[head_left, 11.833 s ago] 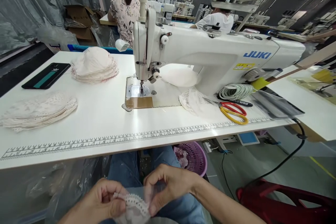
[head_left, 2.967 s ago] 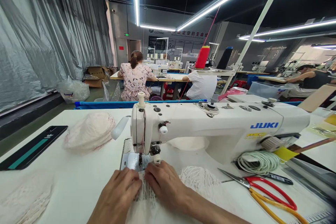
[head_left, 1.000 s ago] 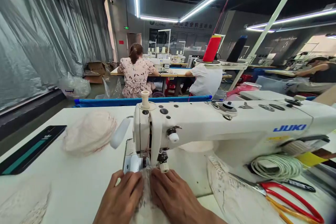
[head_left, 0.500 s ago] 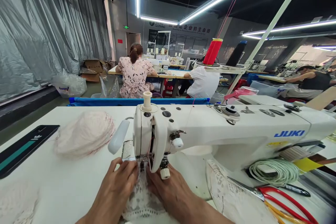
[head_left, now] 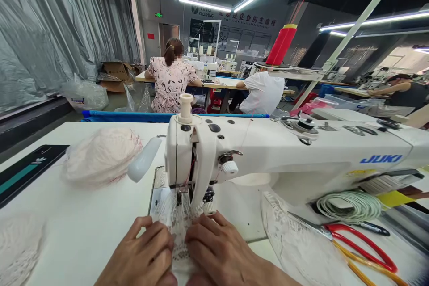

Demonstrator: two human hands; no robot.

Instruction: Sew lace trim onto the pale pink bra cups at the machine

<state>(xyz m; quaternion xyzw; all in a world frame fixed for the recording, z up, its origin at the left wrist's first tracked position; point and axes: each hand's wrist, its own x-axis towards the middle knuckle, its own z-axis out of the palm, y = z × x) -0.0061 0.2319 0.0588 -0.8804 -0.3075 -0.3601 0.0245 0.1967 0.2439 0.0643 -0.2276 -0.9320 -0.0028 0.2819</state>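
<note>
lace piece (head_left: 177, 219) under needle, btwn hands; scissors (head_left: 360, 250) right.

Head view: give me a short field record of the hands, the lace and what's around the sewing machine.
left hand: fingers down on the lace piece
right hand: fingers down on the same piece, beside the left hand
lace piece: flat on the machine bed, far end under the presser foot
sewing machine: white, marked JUKI
left of machine: stack of pink cups, dark phone
right of machine: second lace piece, scissors, coiled cord
</note>
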